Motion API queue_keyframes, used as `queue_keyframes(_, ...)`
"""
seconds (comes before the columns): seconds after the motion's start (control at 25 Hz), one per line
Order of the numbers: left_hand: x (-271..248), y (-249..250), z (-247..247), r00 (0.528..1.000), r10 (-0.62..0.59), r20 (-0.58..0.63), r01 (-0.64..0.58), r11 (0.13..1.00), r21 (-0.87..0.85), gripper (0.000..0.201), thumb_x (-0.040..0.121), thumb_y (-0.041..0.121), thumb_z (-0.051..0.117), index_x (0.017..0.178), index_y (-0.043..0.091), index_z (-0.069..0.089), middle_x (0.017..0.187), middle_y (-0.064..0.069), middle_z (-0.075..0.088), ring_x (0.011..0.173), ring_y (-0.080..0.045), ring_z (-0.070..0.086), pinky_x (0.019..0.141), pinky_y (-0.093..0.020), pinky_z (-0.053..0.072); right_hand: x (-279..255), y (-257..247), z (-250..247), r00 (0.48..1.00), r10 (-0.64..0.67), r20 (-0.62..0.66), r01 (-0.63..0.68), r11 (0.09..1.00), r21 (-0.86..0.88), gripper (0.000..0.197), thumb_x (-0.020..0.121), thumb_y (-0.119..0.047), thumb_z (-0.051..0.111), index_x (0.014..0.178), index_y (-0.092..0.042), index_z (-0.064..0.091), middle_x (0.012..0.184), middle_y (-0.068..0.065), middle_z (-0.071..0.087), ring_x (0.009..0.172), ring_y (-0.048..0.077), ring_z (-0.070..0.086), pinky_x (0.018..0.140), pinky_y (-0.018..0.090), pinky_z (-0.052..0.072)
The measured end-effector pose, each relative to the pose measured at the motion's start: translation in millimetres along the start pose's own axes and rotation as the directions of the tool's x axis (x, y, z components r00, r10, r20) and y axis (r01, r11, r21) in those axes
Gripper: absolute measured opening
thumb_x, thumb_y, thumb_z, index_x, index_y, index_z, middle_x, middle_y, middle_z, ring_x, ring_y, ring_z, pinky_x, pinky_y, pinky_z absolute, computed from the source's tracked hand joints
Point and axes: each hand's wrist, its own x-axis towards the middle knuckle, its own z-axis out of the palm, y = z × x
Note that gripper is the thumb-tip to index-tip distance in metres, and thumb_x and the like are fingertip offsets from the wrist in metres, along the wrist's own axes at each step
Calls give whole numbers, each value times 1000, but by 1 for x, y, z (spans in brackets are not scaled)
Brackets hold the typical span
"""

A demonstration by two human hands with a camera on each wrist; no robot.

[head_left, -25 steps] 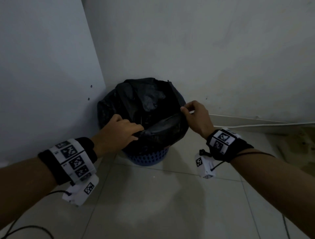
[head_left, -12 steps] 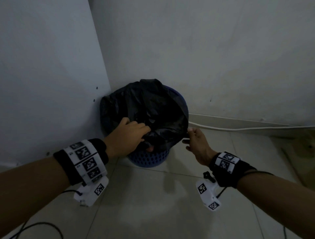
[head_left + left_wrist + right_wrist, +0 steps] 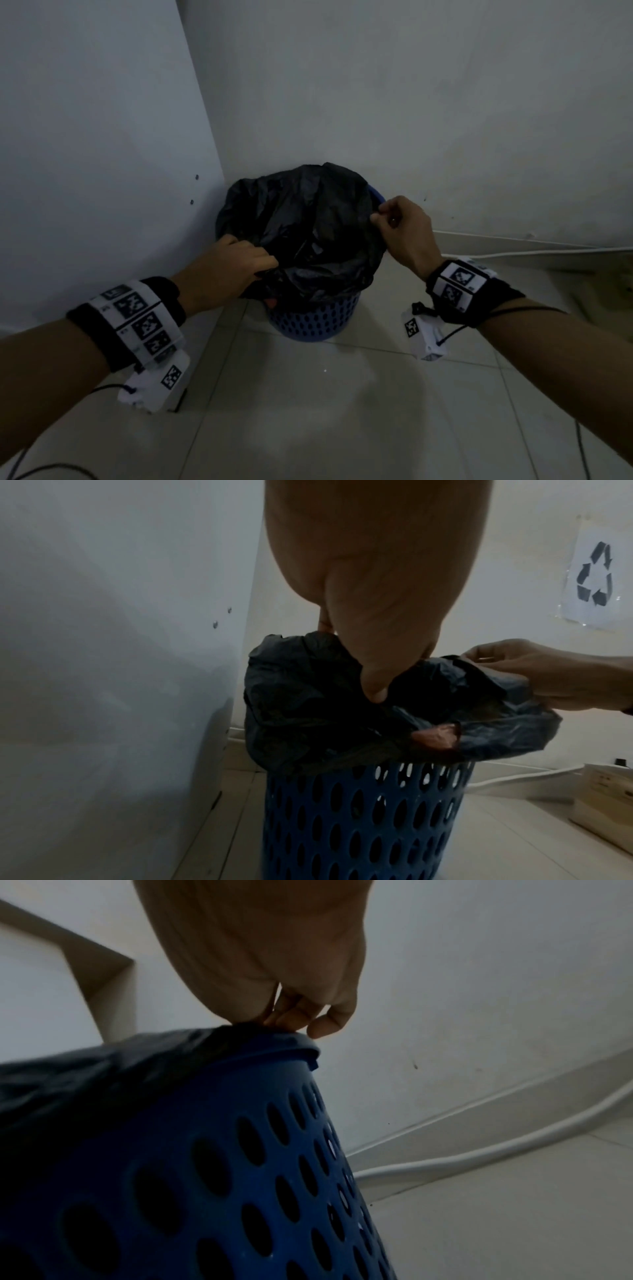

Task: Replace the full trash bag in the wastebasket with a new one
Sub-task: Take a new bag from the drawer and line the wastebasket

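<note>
A blue perforated wastebasket (image 3: 313, 318) (image 3: 363, 818) (image 3: 212, 1164) stands on the floor in a room corner. A black trash bag (image 3: 308, 233) (image 3: 308, 704) (image 3: 85, 1064) lines it and bunches over the rim. My left hand (image 3: 236, 263) (image 3: 373, 691) grips the bag's near-left edge, its thumb pressed into the plastic. At the right rim, my right hand (image 3: 394, 219) (image 3: 284, 1023) pinches the bag's edge; the rim there is bare blue. Something reddish (image 3: 435, 739) shows through a gap in the bag at the front.
White walls close in behind and on the left. A white cable (image 3: 534, 253) runs along the floor by the right wall. A recycling sign (image 3: 596, 574) hangs on the wall. A pale box (image 3: 603, 804) lies on the tiled floor (image 3: 342, 411) to the right.
My right hand has risen from the bag's lower front-right edge to the right rim, pulling the plastic up. The left hand has kept its grip on the near-left edge.
</note>
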Motion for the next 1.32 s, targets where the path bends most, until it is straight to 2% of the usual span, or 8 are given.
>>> queue_keyframes(0.16,3,24,-11,996,-28,-87,24,999,-47,43,83,42,54,123,27,53,128,1,58,117,-22,48,94,-36,29,-4,-11,-10,979,61,196,-31,987,-155,75,66,-67,72,115,-13,51,99,1,59,85,21,58,71,39,51)
queue_keyframes(0.32,16,78,-10,985,132,-111,-124,990,72,56,75,50,66,118,17,55,126,-7,53,110,-28,48,87,-41,36,2,-11,-12,982,14,188,27,977,-214,35,80,-25,71,104,-10,50,88,8,65,78,30,61,61,34,48)
queue_keyframes(0.44,19,86,-3,984,108,-139,-74,971,227,21,82,20,64,100,11,61,101,-8,59,80,-27,52,68,-36,37,2,-4,-15,983,93,159,-106,992,75,9,88,-10,55,96,-12,52,78,8,63,69,26,59,58,29,49)
queue_keyframes(0.6,13,91,10,949,269,-163,-225,943,244,11,88,6,53,86,14,60,88,-5,58,77,-27,52,69,-37,39,-19,0,-22,912,298,283,-408,734,543,24,96,-4,36,90,-23,49,81,8,59,66,19,57,60,32,49)
queue_keyframes(0.84,7,96,31,928,370,-31,-352,903,244,14,87,24,54,95,20,65,96,0,62,93,-27,58,89,-42,35,-29,10,-15,988,132,79,-138,987,82,39,83,-40,70,94,-8,51,81,1,55,69,15,52,64,29,45)
queue_keyframes(1.0,17,98,8,947,202,-251,-180,978,107,24,92,35,51,105,17,62,105,-4,63,93,-27,57,81,-40,39,-17,20,-16,961,270,56,-276,929,247,16,89,-19,55,77,-9,52,77,11,57,71,23,54,72,45,54)
queue_keyframes(1.12,21,80,-3,943,-97,-319,87,995,-45,43,91,40,46,124,12,53,119,-8,59,104,-27,53,87,-39,35,-25,29,-21,855,454,250,-503,615,607,27,97,-13,48,71,-16,44,75,6,54,69,17,53,67,34,50)
queue_keyframes(1.32,17,54,-4,976,-98,-193,93,995,-35,29,89,38,45,94,20,68,82,5,65,74,-22,59,75,-34,27,-39,59,-22,839,339,426,-532,677,509,15,100,-14,44,91,-15,56,80,-3,62,75,10,56,72,24,43)
